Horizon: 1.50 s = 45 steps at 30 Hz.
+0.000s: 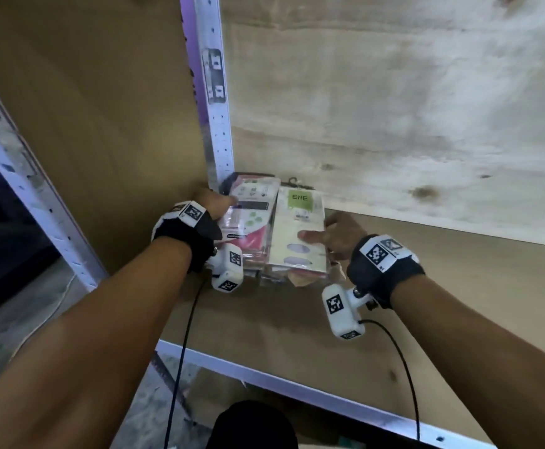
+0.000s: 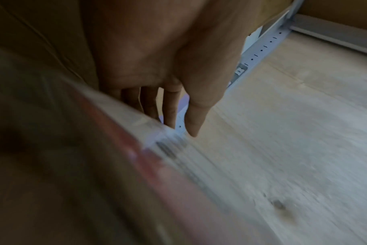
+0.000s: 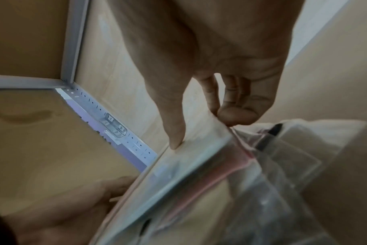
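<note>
While both forearms reach in over the white metal front rail [image 1: 297, 388], the brown shelf board [image 1: 443, 286] carries two stacks of flat plastic-wrapped packets, side by side and touching, tucked into its back left corner. The left hand [image 1: 214, 202] lies against the stack topped by the pink-and-white packet [image 1: 251, 218]: fingers [image 2: 170, 107] straight and close together down the stack's left side, thumb at its top edge. Over on the right, the right hand [image 1: 342, 233] pinches the cream packet with a green label [image 1: 300, 228] on top of the other stack, thumb flat on its face, the other fingers [image 3: 239, 112] curled at its right edge. Just behind stands the white perforated metal upright [image 1: 221, 131], and beyond it the pale wood-grain back panel [image 1: 394, 108].
</note>
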Each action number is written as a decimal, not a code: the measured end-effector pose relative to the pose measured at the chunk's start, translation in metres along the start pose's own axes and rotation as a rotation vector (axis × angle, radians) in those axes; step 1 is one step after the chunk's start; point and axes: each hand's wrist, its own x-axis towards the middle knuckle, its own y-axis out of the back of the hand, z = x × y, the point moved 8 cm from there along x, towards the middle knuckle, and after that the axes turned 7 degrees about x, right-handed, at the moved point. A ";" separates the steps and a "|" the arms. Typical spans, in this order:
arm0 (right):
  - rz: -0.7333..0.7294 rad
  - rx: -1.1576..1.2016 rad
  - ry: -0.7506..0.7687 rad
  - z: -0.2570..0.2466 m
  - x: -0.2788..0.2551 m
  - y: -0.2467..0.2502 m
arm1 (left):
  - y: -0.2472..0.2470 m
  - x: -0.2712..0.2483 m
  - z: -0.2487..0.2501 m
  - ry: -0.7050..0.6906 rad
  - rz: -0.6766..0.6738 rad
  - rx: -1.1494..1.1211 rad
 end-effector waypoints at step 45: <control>0.105 -0.458 0.238 0.064 -0.245 0.193 | -0.177 -0.303 0.148 0.032 -0.663 -0.649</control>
